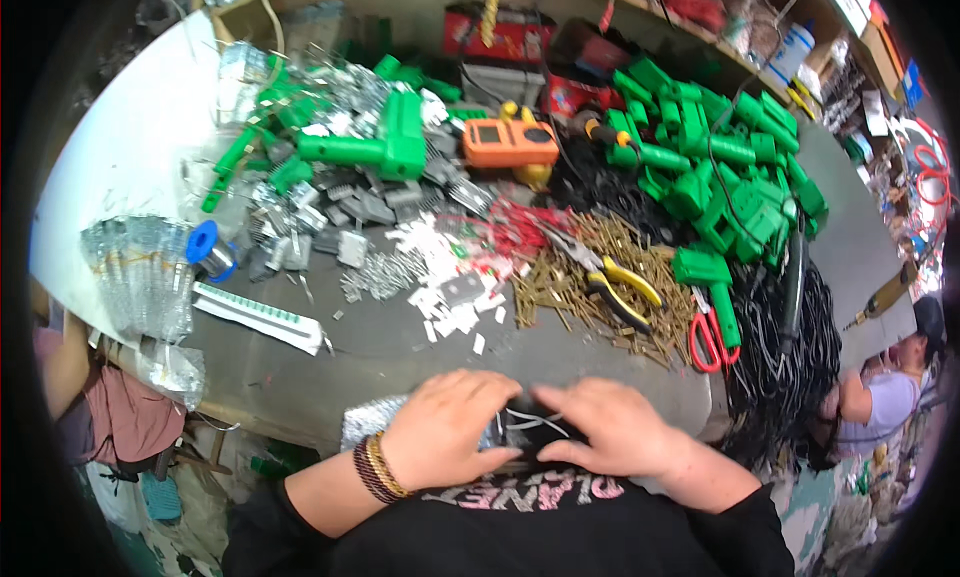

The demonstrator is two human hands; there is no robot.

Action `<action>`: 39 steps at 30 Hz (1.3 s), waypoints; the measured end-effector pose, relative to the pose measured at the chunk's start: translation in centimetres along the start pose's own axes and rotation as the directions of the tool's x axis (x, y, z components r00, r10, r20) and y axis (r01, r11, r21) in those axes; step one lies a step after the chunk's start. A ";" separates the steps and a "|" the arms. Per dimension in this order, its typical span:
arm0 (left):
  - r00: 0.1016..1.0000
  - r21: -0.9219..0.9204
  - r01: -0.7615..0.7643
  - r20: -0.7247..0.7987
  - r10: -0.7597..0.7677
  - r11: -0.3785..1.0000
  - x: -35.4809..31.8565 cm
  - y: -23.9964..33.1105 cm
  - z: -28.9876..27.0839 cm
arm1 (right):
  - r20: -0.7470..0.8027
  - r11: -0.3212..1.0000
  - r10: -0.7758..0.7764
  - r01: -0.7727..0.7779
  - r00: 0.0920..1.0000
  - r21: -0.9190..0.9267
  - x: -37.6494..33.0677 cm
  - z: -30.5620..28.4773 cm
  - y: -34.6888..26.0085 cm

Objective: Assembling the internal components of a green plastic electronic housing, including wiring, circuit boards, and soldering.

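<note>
tabletop (380, 355): bare strip along front edge, heaps beyond | green parts (730, 152): crowd far right | black cords (808, 327): block right front corner | brass pins (555, 295): mid-tabletop, under pliers (600, 276) | left hand (450, 419), right hand (612, 427): both curved, facing, apart; pinch cannot be told | white wires (535, 418): between hands

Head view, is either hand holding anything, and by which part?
Cannot be told: thin white strands show between the left hand and the right hand, but blur and the hands themselves hide any hold.
</note>
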State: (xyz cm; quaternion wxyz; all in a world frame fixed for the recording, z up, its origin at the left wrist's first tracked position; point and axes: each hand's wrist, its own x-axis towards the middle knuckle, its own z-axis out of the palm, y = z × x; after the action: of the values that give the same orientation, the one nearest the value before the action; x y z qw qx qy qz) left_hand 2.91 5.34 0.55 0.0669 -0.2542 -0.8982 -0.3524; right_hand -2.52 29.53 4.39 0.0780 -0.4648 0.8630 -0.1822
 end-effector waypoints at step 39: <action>0.842 -0.951 -0.248 -0.305 -0.446 0.182 -0.1 -1.0 -6.3 | -0.449 0.915 -0.104 -0.091 0.888 -0.393 3.3 -8.7 10.2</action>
State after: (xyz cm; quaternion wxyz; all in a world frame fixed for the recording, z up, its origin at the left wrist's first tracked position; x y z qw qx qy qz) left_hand 2.11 0.41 4.60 0.1073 -0.0674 -0.4208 -0.8983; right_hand -14.89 34.02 8.61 -0.2269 -0.4172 0.8737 -0.1056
